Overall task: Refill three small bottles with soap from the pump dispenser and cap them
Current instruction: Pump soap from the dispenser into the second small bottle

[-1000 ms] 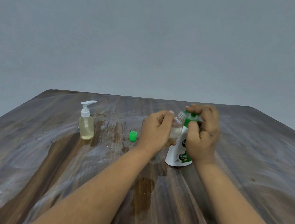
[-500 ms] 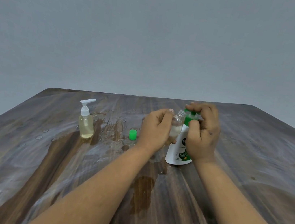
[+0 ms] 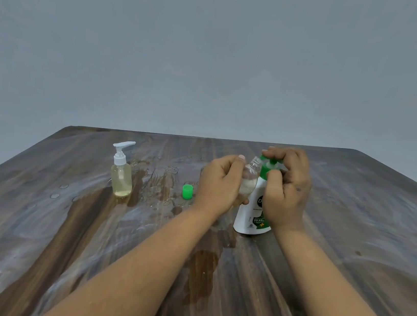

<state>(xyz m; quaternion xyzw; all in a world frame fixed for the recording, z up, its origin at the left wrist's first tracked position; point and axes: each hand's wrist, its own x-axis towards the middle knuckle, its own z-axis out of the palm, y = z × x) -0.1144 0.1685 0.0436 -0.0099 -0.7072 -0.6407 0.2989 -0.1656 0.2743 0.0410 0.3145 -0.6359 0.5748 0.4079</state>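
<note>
A white soap dispenser point(image 3: 250, 217) with a green pump head stands on the table right of centre. My right hand point(image 3: 287, 187) wraps around its pump, fingers curled over the green top. My left hand point(image 3: 218, 183) grips a small clear bottle point(image 3: 249, 178), tilted with its open mouth up against the pump's nozzle. A loose green cap point(image 3: 187, 191) stands on the table just left of my left hand. Further left stands a small clear bottle of yellowish liquid point(image 3: 121, 176) with a white pump top.
The dark wooden table point(image 3: 352, 231) carries wet patches and drops between the yellowish bottle and the green cap, plus a dark stain in front of my arms. A plain grey wall rises behind the far edge.
Both hands stay at the dispenser with the small bottle at the nozzle. The right hand's fingers shifted slightly on the pump head; nothing else has moved.
</note>
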